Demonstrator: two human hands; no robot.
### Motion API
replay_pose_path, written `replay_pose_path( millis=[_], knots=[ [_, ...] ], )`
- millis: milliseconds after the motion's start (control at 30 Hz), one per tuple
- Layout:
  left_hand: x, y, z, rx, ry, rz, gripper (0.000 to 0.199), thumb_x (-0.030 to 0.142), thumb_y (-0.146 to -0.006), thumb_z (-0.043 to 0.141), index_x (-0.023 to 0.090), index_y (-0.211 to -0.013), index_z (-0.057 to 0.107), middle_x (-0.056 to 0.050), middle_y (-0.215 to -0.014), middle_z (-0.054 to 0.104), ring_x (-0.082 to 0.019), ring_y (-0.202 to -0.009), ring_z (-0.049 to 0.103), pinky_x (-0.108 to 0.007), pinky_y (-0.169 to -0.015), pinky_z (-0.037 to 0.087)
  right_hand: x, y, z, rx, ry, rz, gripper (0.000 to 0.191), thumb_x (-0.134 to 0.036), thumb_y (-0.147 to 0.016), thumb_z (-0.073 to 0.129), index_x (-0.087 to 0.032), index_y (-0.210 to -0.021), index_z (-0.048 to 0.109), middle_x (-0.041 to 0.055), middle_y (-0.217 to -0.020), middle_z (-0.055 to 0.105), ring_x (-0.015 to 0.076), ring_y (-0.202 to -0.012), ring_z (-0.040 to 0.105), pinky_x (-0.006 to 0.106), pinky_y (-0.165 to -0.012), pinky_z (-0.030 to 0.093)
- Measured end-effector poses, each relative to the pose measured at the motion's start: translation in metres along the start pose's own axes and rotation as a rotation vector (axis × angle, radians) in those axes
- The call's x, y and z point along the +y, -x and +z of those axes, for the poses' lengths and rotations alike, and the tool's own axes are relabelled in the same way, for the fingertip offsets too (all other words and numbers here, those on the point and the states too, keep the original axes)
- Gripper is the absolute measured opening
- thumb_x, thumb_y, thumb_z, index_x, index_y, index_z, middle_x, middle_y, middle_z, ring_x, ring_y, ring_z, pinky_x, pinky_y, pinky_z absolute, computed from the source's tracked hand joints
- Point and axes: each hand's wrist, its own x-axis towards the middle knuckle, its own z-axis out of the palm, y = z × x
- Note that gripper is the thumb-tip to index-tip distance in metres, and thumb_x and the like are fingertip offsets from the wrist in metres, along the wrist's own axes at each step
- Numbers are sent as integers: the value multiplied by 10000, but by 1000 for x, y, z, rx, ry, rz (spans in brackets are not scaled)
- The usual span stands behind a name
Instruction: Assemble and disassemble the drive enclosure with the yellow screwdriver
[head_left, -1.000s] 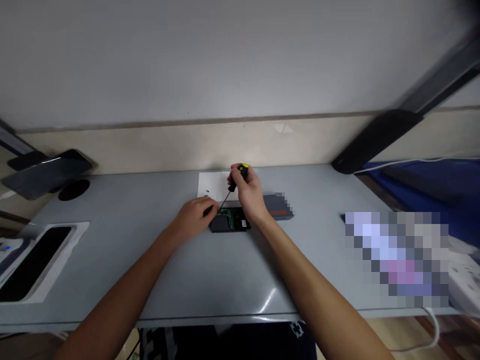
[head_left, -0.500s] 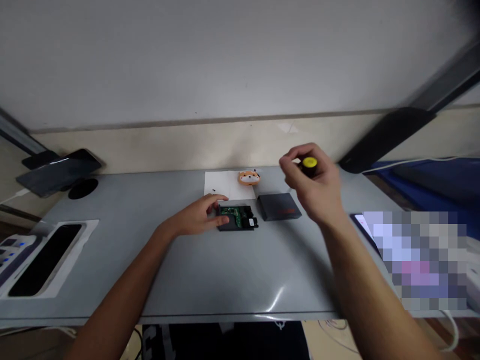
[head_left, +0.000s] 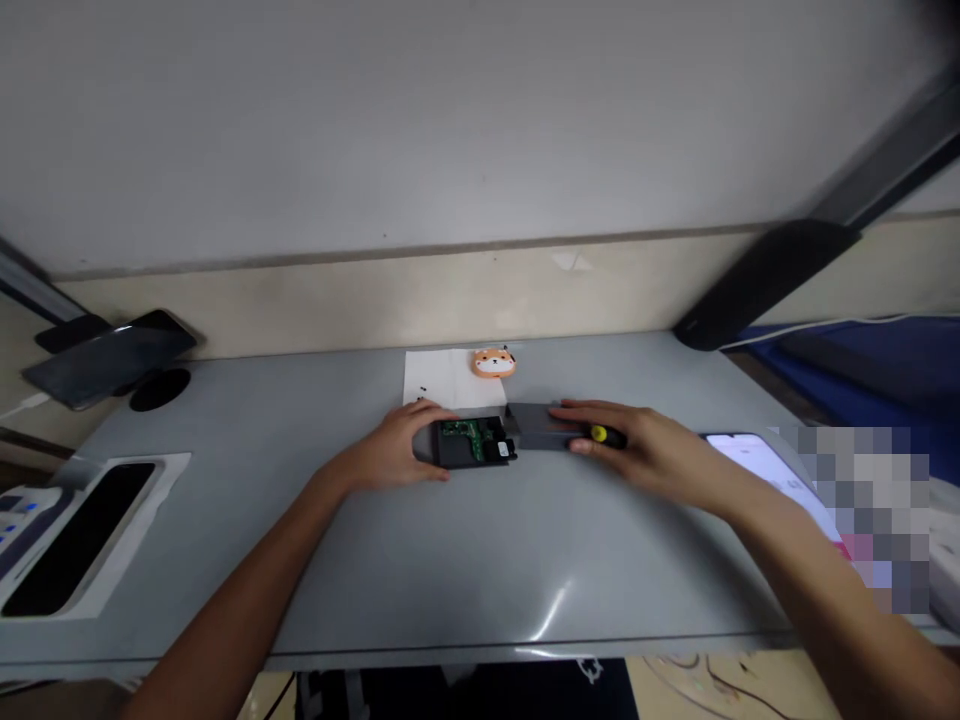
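A dark device with an exposed green circuit board lies on the grey table. My left hand is closed round its left end, thumb at the near edge and fingers at the far edge. A dark grey casing stands just right of the board, its left end close to the board's right end. My right hand grips this casing from the right, fingers along the far side and thumb on the near side. Tucked in the same hand is a screwdriver with a yellow-ended black handle; its shaft is hidden.
Behind the device, white paper bears tiny dark screws and an orange animal-faced case. Phones lie at left and right. Another phone leans on a stand. A dark post base rises at back right.
My right hand has come down from above the table and taken hold of the casing, keeping the screwdriver. The casing has turned and moved nearer the board. My left hand has closed round the device's end.
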Motion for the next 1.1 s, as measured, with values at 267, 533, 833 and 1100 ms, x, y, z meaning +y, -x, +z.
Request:
replay_pose_path(
  millis=[267,533,833,1100],
  knots=[
    [-6,-3,6,65,23,-13,764,341,-665,940,300,-1357,620,-58,-1314,617,-290,-1209,590,-460,-1072,467,-28,-15,16,14,-25,-55,454,-492,-955,626,-393,-1398,645,55,-1501,600,317,-1155,722,519,-977,592],
    [-5,-1,6,69,2,-65,816,371,-680,915,311,-1423,582,-76,-1408,587,-315,-1235,572,-473,-1068,470,-46,-14,35,65,128,-101,447,-423,-960,628,-355,-1402,640,84,-1511,576,282,-839,773,489,-726,640],
    [-2,1,5,47,-3,-107,889,395,-710,885,331,-1509,503,-79,-1524,521,-345,-1340,519,-480,-1090,468,-47,-20,22,85,-4,-110,319,-486,-945,651,-346,-1222,727,54,-1369,664,242,-870,750,425,-781,605],
    [0,2,5,45,12,-107,905,427,-718,885,336,-1525,486,-87,-1548,508,-357,-1387,494,-503,-1133,434,-42,-26,21,-4,-188,-88,593,-478,-833,781,-395,-1396,616,50,-1573,512,320,-1172,698,474,-969,588]
  ],
)
